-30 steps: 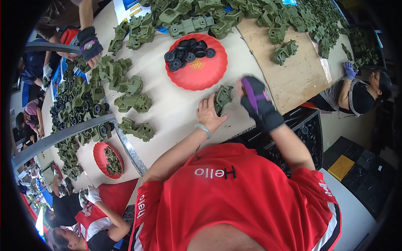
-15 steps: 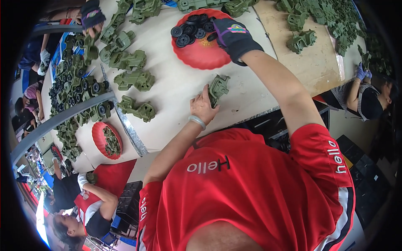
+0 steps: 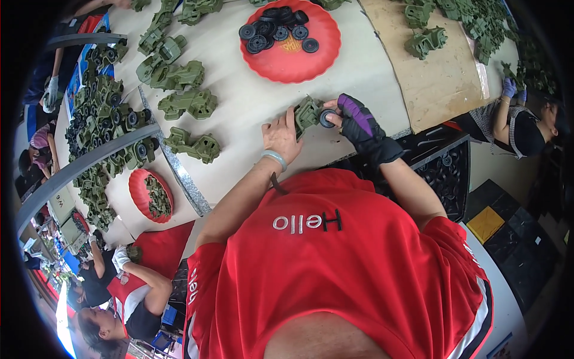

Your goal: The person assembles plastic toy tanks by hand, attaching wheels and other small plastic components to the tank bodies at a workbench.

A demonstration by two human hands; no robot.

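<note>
One black toy wheel [image 3: 326,118] is pinched in the right grip [image 3: 361,127]; left grip [image 3: 281,139] holds a green toy truck body [image 3: 307,116]. Both likely light, stiff; grasp by rim, sides.

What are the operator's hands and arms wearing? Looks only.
Left hand: no glove, pale rounded bangle at the wrist. Right hand: black fingerless glove with a purple panel across the back. Red short sleeves with pale lettering; forearms bare.
</note>
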